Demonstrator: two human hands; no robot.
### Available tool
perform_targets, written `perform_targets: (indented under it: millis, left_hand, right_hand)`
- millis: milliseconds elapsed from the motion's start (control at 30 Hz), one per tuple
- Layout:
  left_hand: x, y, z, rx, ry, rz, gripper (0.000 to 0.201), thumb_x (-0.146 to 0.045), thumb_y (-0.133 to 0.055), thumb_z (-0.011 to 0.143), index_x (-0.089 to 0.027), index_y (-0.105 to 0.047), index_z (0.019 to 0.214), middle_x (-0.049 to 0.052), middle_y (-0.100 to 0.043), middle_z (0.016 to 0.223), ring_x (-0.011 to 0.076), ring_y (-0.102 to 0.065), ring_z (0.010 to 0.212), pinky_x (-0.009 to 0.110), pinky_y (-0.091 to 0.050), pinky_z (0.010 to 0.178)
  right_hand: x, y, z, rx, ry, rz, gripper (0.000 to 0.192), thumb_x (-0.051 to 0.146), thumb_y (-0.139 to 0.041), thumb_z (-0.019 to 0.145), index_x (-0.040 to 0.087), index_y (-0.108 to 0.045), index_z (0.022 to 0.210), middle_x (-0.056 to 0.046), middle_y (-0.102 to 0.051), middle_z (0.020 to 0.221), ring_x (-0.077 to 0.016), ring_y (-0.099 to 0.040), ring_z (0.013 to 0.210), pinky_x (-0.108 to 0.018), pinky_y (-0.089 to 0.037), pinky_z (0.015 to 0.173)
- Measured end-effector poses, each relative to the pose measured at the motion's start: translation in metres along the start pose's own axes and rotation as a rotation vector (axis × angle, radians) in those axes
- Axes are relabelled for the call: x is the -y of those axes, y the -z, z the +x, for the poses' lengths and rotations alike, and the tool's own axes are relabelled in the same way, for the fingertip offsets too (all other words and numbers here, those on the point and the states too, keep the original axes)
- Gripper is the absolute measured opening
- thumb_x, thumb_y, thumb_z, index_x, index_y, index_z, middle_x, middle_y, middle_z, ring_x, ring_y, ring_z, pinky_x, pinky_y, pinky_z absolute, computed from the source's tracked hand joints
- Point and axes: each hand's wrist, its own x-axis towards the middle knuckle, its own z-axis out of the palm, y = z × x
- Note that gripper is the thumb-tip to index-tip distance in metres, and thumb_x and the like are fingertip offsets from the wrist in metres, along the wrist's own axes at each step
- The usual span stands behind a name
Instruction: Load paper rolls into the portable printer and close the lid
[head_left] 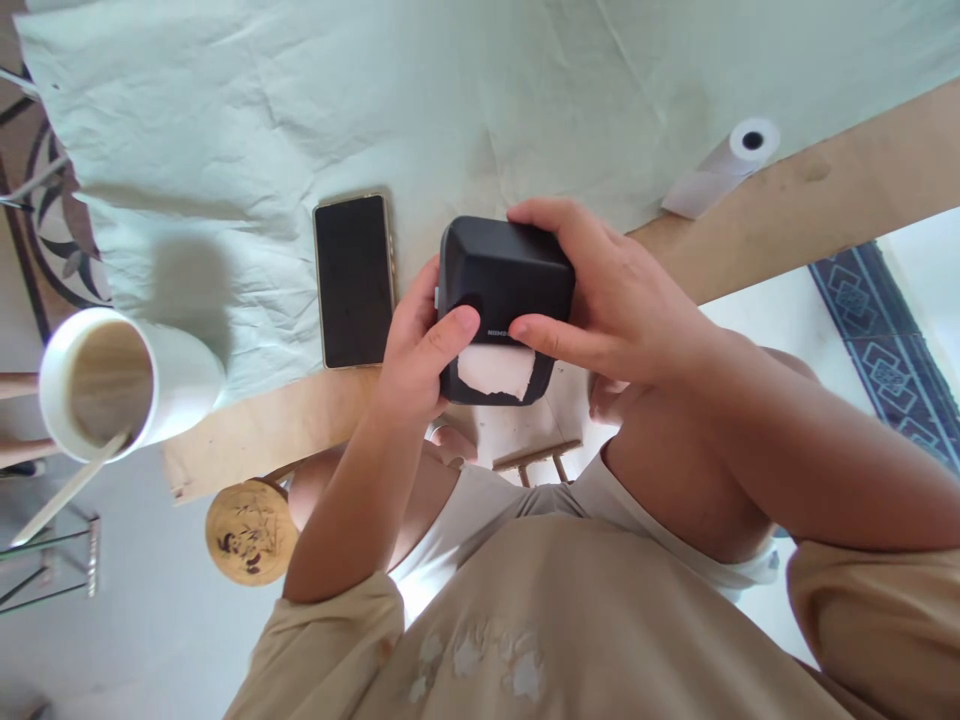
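Between both hands is a small black label printer [510,280] with rounded edges and pale lettering on its front. A torn end of white paper [496,370] sticks out of its slot, toward my body. My left hand [427,345] grips the printer's left side, its thumb on the front near the lettering. My right hand [600,290] wraps round the right side, thumb beside the lettering and fingers over the far edge. The undersides of both grips are hidden. Just left of the printer a dark-screened phone [355,282] lies flat on the cloth.
A white roll of paper [752,142] stands at the right near the table edge, its loose end trailing. At the left is a white cup [176,385] of brown liquid with a stick in it. A pale cloth [480,90] covers the wooden table [840,160]. A round stool [253,530] stands below.
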Motion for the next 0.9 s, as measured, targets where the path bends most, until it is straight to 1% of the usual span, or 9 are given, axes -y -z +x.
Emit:
perform_targets:
  millis: [133, 233, 333, 433, 500, 567, 733, 833, 900]
  left_hand:
    - [-0.003, -0.004, -0.001, -0.070, 0.022, 0.004, 0.036, -0.046, -0.078, 0.079, -0.021, -0.070, 0.103, 0.006, -0.068, 0.086, 0.0275, -0.074, 0.091, 0.029, -0.055, 0.061]
    - [-0.003, -0.005, 0.000, -0.093, -0.008, -0.002, 0.034, -0.045, -0.077, 0.079, -0.020, -0.071, 0.101, 0.007, -0.070, 0.089, 0.0312, -0.074, 0.102, 0.031, -0.058, 0.065]
    - [0.000, -0.005, 0.003, -0.064, -0.031, -0.046, 0.030, -0.047, -0.072, 0.084, -0.021, -0.072, 0.099, 0.008, -0.073, 0.092, 0.0306, -0.072, 0.109, 0.033, -0.061, 0.070]
    - [0.005, -0.003, 0.006, -0.067, -0.036, -0.116, 0.037, -0.054, -0.059, 0.093, -0.021, -0.075, 0.100, 0.006, -0.077, 0.101, 0.0267, -0.070, 0.114, 0.034, -0.062, 0.080]
    - [0.008, -0.002, 0.008, -0.104, -0.023, -0.134, 0.040, -0.055, -0.053, 0.098, -0.022, -0.077, 0.102, 0.003, -0.078, 0.104, 0.0231, -0.071, 0.111, 0.033, -0.061, 0.085]
    - [0.009, -0.001, 0.008, -0.128, -0.014, -0.141, 0.040, -0.054, -0.052, 0.099, -0.023, -0.078, 0.102, 0.000, -0.079, 0.102, 0.0203, -0.073, 0.103, 0.031, -0.061, 0.084]
    - [0.006, 0.001, 0.007, -0.151, -0.074, -0.140, 0.027, -0.039, -0.060, 0.099, -0.021, -0.076, 0.087, -0.002, -0.073, 0.080, 0.0117, -0.072, 0.079, 0.022, -0.057, 0.072]
    - [0.005, 0.002, 0.009, -0.147, -0.063, -0.118, 0.020, -0.033, -0.062, 0.096, -0.021, -0.075, 0.089, -0.001, -0.072, 0.079, 0.0150, -0.072, 0.085, 0.024, -0.057, 0.072]
    - [0.005, 0.002, 0.011, -0.142, -0.022, -0.135, 0.020, -0.034, -0.060, 0.096, -0.021, -0.074, 0.092, 0.001, -0.074, 0.086, 0.0168, -0.071, 0.092, 0.027, -0.057, 0.080]
  right_hand:
    - [-0.001, -0.004, 0.001, -0.011, -0.007, -0.014, 0.070, 0.070, -0.058, 0.088, 0.026, -0.043, 0.141, -0.011, -0.064, 0.135, -0.0251, -0.069, 0.110, -0.037, -0.062, 0.078]
    - [0.000, -0.008, 0.003, -0.054, -0.012, -0.029, 0.070, 0.068, -0.060, 0.088, 0.027, -0.043, 0.142, -0.010, -0.061, 0.141, -0.0268, -0.066, 0.120, -0.039, -0.062, 0.083]
    - [-0.001, -0.010, 0.003, -0.073, -0.007, -0.060, 0.066, 0.061, -0.059, 0.090, 0.024, -0.043, 0.143, -0.011, -0.061, 0.140, -0.0265, -0.065, 0.123, -0.040, -0.061, 0.089]
    - [-0.003, -0.008, 0.003, -0.114, 0.073, -0.083, 0.061, 0.056, -0.053, 0.095, 0.018, -0.044, 0.142, -0.014, -0.062, 0.137, -0.0248, -0.065, 0.121, -0.040, -0.061, 0.092]
    - [-0.003, -0.006, 0.002, -0.170, 0.145, -0.077, 0.053, 0.050, -0.050, 0.098, 0.016, -0.046, 0.138, -0.015, -0.062, 0.136, -0.0226, -0.064, 0.122, -0.039, -0.059, 0.098]
    - [0.000, -0.004, 0.001, -0.193, 0.186, -0.057, 0.046, 0.045, -0.050, 0.098, 0.019, -0.047, 0.136, -0.013, -0.062, 0.135, -0.0214, -0.063, 0.124, -0.039, -0.058, 0.103]
    - [0.009, -0.002, -0.003, -0.103, 0.170, -0.022, 0.054, 0.041, -0.061, 0.091, 0.031, -0.043, 0.140, -0.011, -0.056, 0.145, -0.0273, -0.054, 0.138, -0.049, -0.054, 0.113]
    - [0.010, 0.001, -0.003, -0.086, 0.155, -0.028, 0.056, 0.039, -0.065, 0.089, 0.032, -0.044, 0.141, -0.009, -0.054, 0.147, -0.0270, -0.054, 0.139, -0.048, -0.056, 0.112]
    - [0.008, 0.003, -0.002, -0.118, 0.198, -0.063, 0.055, 0.039, -0.065, 0.090, 0.030, -0.046, 0.140, -0.010, -0.054, 0.145, -0.0263, -0.055, 0.137, -0.046, -0.057, 0.109]
